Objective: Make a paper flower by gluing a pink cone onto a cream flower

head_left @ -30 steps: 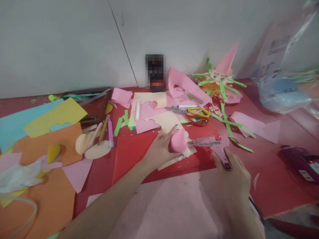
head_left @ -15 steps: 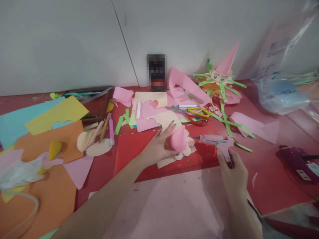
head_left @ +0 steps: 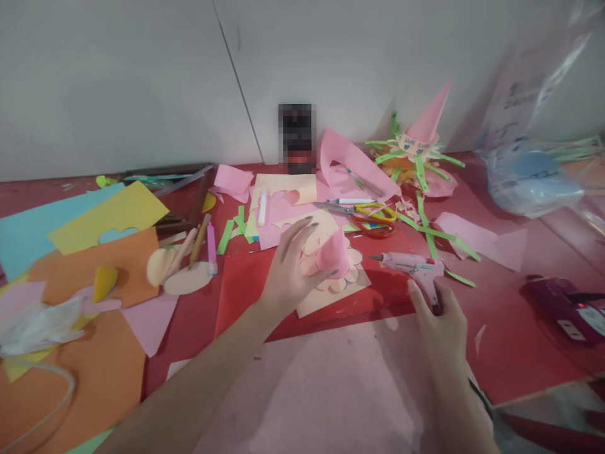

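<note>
A pink paper cone (head_left: 334,252) stands on a cream scalloped flower shape (head_left: 352,272), over a cream sheet (head_left: 314,304) on red card (head_left: 241,284). My left hand (head_left: 290,265) is at the cone's left side, fingers spread and curved, the thumb in front of its base; whether the thumb touches it I cannot tell. In my right hand (head_left: 437,315) is a pink glue gun (head_left: 413,266), its nozzle pointing left towards the flower shape.
Scissors (head_left: 375,217), a white pen (head_left: 350,201) and paper scraps lie behind. A finished-looking pink cone figure (head_left: 428,120) stands at back right, a purple power strip (head_left: 564,312) at right. Coloured sheets (head_left: 99,347) and glue sticks (head_left: 212,249) are on the left.
My left hand has shifted slightly left and its fingers have opened away from the cone. The cone now sits a little further left. My right hand with the glue gun is almost unmoved.
</note>
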`<state>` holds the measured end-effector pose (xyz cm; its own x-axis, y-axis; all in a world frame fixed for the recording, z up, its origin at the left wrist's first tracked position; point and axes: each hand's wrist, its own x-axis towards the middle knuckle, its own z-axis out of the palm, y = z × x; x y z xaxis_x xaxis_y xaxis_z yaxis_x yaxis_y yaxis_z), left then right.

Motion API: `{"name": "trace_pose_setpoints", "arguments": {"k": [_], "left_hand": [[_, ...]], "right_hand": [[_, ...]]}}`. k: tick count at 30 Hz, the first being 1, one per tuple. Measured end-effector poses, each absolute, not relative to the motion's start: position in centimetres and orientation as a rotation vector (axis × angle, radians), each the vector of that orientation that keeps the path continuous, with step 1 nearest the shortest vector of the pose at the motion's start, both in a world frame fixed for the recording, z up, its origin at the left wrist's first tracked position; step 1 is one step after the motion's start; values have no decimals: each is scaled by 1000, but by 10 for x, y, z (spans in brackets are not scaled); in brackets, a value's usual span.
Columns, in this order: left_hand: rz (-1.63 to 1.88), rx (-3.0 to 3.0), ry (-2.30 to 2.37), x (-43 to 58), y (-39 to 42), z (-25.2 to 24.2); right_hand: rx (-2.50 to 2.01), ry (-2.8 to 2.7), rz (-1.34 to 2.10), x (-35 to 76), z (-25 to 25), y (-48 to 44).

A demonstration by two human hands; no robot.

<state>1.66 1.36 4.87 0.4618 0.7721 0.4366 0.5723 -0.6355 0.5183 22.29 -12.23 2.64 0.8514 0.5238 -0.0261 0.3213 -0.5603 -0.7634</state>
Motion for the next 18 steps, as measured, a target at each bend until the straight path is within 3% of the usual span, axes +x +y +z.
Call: {"name": "trace_pose_setpoints", "arguments": {"k": [2, 7, 18], "left_hand": [[1055, 2480, 1119, 16, 6, 49], [570, 2907, 626, 20, -8, 40], [387, 3048, 607, 19, -4, 33]], "right_hand": [[-2229, -594, 316, 223, 27, -121], [-2238, -596, 286, 223, 26, -119], [-2259, -565, 329, 223, 23, -119]]}}
